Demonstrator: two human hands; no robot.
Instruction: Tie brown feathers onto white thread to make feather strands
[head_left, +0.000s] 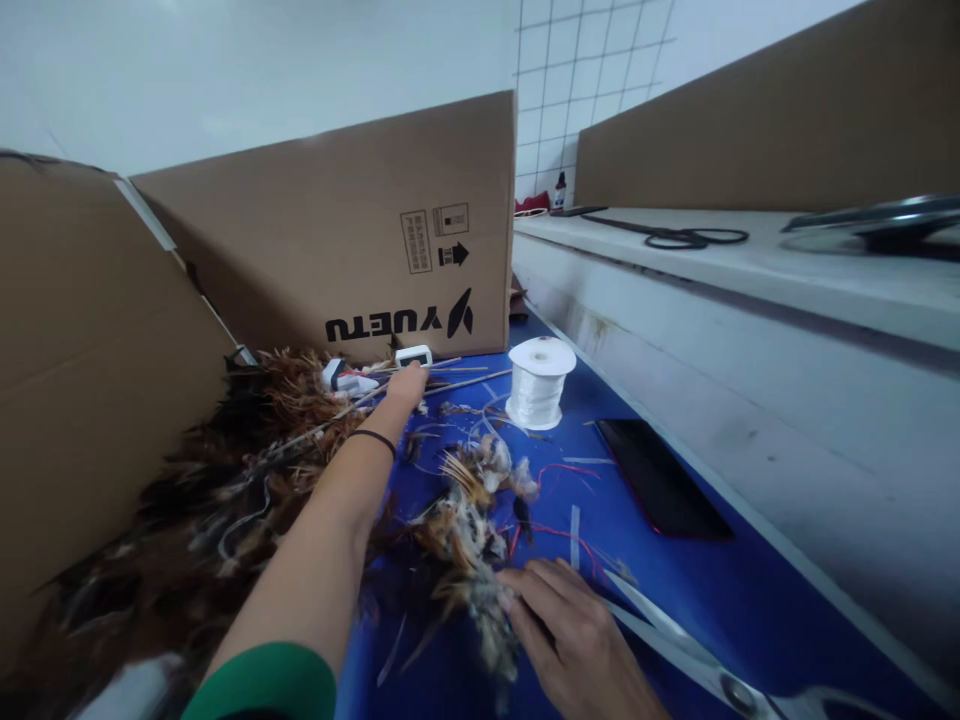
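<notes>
My left hand (409, 385) is stretched forward over the blue table to a small white device with a dark display (414, 357), its fingertips at the device's near edge. How those fingers are set is hard to make out. Close to me, my right hand (566, 620) has its thumb and forefinger closed on the end of a bundle of brown, grey and white feathers (469, 530). Red thread (562, 530) trails beside the bundle. Large open scissors (675, 640) lie by my right hand, partly beneath it.
A white spool (541, 385) stands beyond the feathers, with a black phone (660, 475) to its right. Loose feathers (187, 500) heap up at left against cardboard (82, 350). Thin sticks (457, 384) lie near the printed box (337, 230). Black scissors (694, 238) rest on the white ledge.
</notes>
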